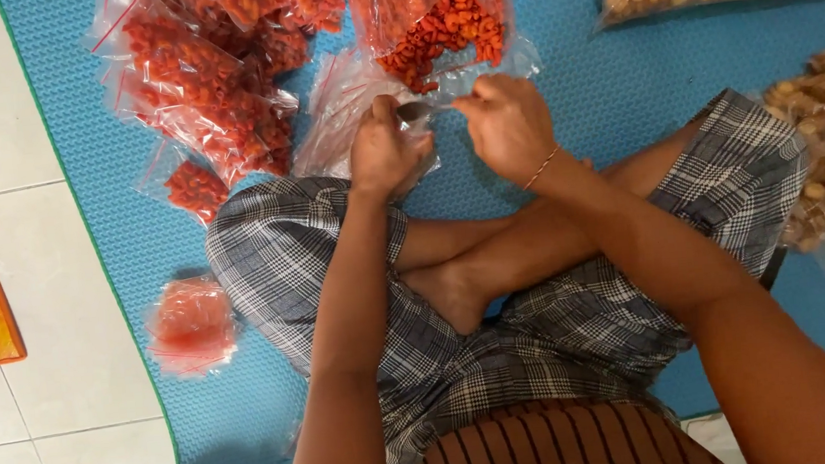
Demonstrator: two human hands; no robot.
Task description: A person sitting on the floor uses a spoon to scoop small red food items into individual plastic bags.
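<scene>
Clear thin plastic pouch: lies on blue textured foam mat, ahead of crossed legs, mouth pinched between both hands. Left hand and right hand: fingers closed on rim, thumbs on top. Judgement: keep rim taut, level; large clear bag of red curled snacks just beyond.
</scene>
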